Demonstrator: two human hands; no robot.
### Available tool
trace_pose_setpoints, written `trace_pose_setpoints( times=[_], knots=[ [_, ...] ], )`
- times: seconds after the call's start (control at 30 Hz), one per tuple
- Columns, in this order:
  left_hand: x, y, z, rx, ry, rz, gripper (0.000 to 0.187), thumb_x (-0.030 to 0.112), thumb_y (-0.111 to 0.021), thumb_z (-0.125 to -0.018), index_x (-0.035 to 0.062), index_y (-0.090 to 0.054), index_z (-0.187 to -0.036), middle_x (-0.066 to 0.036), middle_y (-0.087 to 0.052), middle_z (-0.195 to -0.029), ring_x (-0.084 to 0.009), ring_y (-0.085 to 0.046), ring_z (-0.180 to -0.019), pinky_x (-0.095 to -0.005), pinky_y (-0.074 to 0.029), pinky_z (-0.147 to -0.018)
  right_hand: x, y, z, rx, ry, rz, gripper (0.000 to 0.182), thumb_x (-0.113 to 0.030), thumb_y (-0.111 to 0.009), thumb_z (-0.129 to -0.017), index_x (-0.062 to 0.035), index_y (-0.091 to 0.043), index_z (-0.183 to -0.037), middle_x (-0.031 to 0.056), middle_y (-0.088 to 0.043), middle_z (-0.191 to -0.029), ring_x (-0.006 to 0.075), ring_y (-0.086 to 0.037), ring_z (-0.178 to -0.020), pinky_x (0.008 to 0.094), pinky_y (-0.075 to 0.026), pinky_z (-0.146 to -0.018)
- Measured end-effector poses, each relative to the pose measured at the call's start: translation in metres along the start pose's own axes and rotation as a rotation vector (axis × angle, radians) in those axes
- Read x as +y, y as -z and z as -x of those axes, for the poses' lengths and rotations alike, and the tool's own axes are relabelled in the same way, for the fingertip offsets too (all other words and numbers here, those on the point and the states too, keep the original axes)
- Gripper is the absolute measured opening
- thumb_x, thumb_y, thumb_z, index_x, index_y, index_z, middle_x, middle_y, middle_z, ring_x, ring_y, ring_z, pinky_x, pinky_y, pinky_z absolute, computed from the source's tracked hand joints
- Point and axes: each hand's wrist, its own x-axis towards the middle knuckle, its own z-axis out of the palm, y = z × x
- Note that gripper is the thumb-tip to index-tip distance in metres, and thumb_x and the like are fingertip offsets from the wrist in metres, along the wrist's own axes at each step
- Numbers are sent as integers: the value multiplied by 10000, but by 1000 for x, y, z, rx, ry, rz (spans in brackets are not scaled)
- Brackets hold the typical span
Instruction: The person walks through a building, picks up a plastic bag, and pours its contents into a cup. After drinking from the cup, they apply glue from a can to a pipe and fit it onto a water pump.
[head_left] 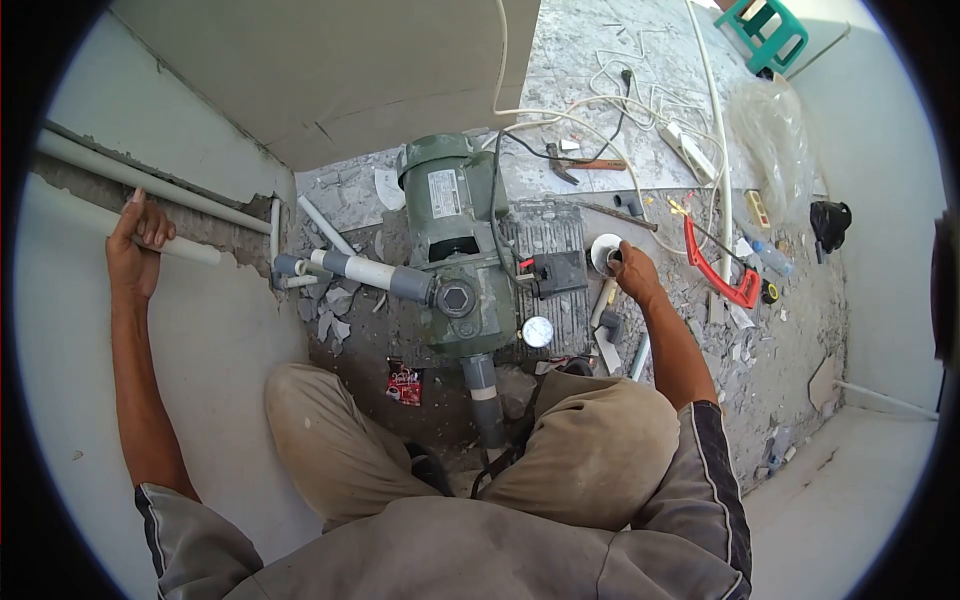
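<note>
A green water pump (pixel 455 240) sits on the rubble-strewn concrete floor (pixel 790 340), and everything else lies around it. The person squats just below it, knees either side of the grey outlet pipe (pixel 483 390) that runs down from the pump's base.

The right hand (pixel 630 268) is to the right of the pump, fingers curled around a small white round container (pixel 603 250) that stands on the floor; what is in it cannot be seen. The left hand (pixel 135 245) is far to the left of the pump, up on the white wall (pixel 220 340), closed over a white pipe (pixel 120 230) set in a chased groove.

A white and grey pipe (pixel 365 270) joins the pump's left side. A round pressure gauge (pixel 537 331) hangs at its lower right. Right of the pump lies a red hacksaw (pixel 715 270); above that, a white power strip (pixel 690 148) with tangled white cable (pixel 610 105) and a clear plastic bag (pixel 770 130). A green plastic stool (pixel 765 30) stands at the far upper right. A red packet (pixel 404 382) lies below the pump's left. Broken plaster bits litter the floor, which is hemmed by white walls.
</note>
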Motion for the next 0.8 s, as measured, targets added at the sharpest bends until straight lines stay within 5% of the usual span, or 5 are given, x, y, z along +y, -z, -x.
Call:
trace_pose_setpoints(
  times=[0.3,0.4,0.5,0.6,0.8],
  knots=[
    [0,1,2,7,4,0,381,297,-486,-1077,143,-357,-753,16,-321,-654,-112,-347,-610,-305,-389,-690,9,5,0,-4,255,220,346,-308,-656,-935,-1,-549,-1053,250,-688,-969,444,-672,-899,535,-528,-794],
    [-1,3,2,33,9,11,370,295,-483,-1080,142,-367,-763,16,-323,-655,-111,-348,-610,-307,-389,-691,1,1,2,-30,96,166,387,-354,-617,-960,6,-523,-1066,261,-689,-922,457,-680,-868,542,-530,-788],
    [0,1,2,13,8,29,354,291,-485,-1079,143,-376,-776,17,-323,-655,-110,-350,-608,-309,-389,-690,-19,-15,3,51,-294,2,401,-378,-588,-979,0,-497,-1080,272,-687,-882,468,-686,-846,541,-537,-780],
    [-3,6,0,-16,0,32,344,289,-487,-1079,144,-379,-787,17,-323,-655,-109,-353,-606,-308,-388,-691,-29,-24,6,122,-374,16,401,-401,-568,-996,-21,-480,-1086,277,-685,-870,468,-691,-836,537,-547,-747],
    [-2,4,-1,-8,-3,8,374,298,-489,-1079,146,-372,-758,15,-322,-653,-115,-358,-604,-309,-381,-689,-9,-25,8,113,-23,221,359,-407,-546,-1016,-52,-509,-1056,263,-673,-821,433,-691,-746,533,-548,-645]
  ],
)
